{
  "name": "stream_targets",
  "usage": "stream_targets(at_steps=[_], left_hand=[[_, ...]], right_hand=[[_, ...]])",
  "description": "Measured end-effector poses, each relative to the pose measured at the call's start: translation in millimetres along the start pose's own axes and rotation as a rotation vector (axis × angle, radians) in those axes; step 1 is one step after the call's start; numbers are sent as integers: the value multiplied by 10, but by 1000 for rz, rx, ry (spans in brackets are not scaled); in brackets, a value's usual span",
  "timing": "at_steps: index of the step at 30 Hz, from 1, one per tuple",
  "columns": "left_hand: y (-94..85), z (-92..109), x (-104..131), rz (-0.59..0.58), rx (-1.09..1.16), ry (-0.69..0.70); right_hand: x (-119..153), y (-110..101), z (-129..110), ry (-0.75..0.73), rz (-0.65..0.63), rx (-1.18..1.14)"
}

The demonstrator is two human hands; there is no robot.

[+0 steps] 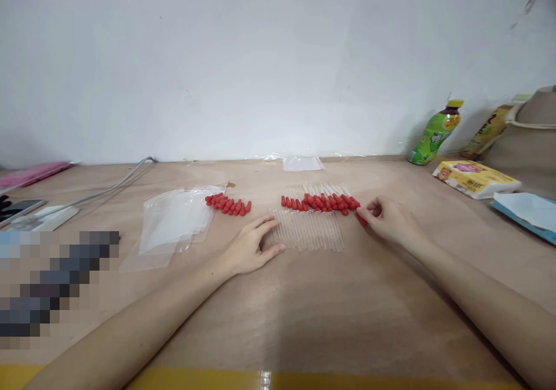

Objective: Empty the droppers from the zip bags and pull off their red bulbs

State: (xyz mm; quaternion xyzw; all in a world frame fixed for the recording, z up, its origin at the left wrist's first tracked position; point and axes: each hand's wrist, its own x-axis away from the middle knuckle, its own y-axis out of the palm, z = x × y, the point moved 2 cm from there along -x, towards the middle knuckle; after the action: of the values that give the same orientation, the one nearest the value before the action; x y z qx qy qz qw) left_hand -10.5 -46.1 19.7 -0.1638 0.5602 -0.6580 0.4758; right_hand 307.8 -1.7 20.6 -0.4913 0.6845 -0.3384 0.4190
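Several clear thin tubes (pixel 310 230) lie side by side at the middle of the table. My left hand (pixel 256 244) rests at their left end, thumb and fingers apart, holding nothing. Behind the tubes runs a row of red drop-shaped pieces (pixel 321 202), with pale thin sticks (pixel 325 189) behind it. My right hand (pixel 384 219) pinches a red piece (pixel 361 217) at the right end of that row. A second group of red pieces (pixel 228 205) lies to the left, beside a stack of clear plastic bags (pixel 174 222).
A green bottle (pixel 436 133), a yellow tissue pack (pixel 475 178) and a blue packet (pixel 527 213) stand or lie at the right. A cable (pixel 117 182) and a phone (pixel 21 210) are at the left. One small bag (pixel 303 163) lies by the wall.
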Motion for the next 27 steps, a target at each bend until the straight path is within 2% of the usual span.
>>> stream_targets(at_steps=[5, 11, 16, 21, 27], left_hand=[[6, -11, 2, 24, -1, 17], [-15, -14, 13, 33, 1, 59], [-32, -24, 34, 44, 12, 78], [-42, -35, 48, 66, 18, 55], [-44, -22, 44, 42, 34, 16]], right_hand=[[23, -3, -21, -50, 101, -44], [39, 23, -87, -329, 171, -122], [-88, 38, -209, -535, 194, 1], [-215, 92, -290, -508, 141, 99], [-241, 142, -322, -431, 179, -7]])
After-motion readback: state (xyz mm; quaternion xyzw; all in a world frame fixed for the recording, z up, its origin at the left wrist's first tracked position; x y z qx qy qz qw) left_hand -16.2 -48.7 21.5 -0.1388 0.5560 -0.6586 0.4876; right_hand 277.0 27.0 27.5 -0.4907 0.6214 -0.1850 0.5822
